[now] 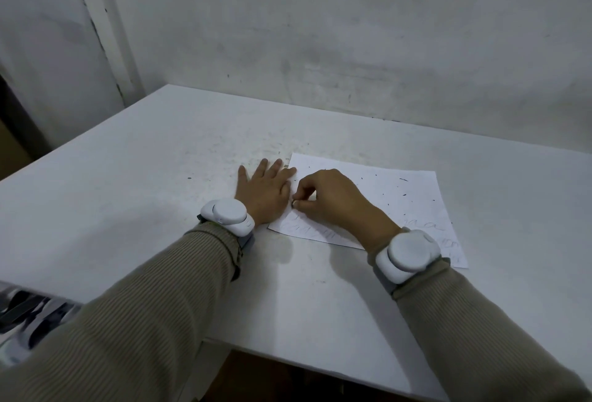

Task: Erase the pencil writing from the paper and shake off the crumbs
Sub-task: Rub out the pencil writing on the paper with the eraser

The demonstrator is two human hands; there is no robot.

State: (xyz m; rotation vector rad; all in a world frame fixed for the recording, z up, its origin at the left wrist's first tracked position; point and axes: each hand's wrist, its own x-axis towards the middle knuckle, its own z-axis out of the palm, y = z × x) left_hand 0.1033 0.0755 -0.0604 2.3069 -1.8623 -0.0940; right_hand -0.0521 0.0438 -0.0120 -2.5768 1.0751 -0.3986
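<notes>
A white sheet of paper [400, 196] lies flat on the white table [160, 177]. Faint pencil writing [432, 228] runs along the sheet's near part, and dark eraser crumbs [404, 194] dot its upper half. My left hand [266, 190] lies flat with straight fingers on the table, its fingertips pressing the paper's left edge. My right hand [333, 199] is curled over the sheet's left part and pinches a small eraser [294, 203] between thumb and fingers, its tip down on the paper. Most of the eraser is hidden by the fingers.
A grey scuffed wall [352, 33] stands right behind the table. The table's near edge [320, 366] runs below my forearms, with dark floor under it. A patterned cloth [28, 315] shows at the lower left. White bands sit on both wrists.
</notes>
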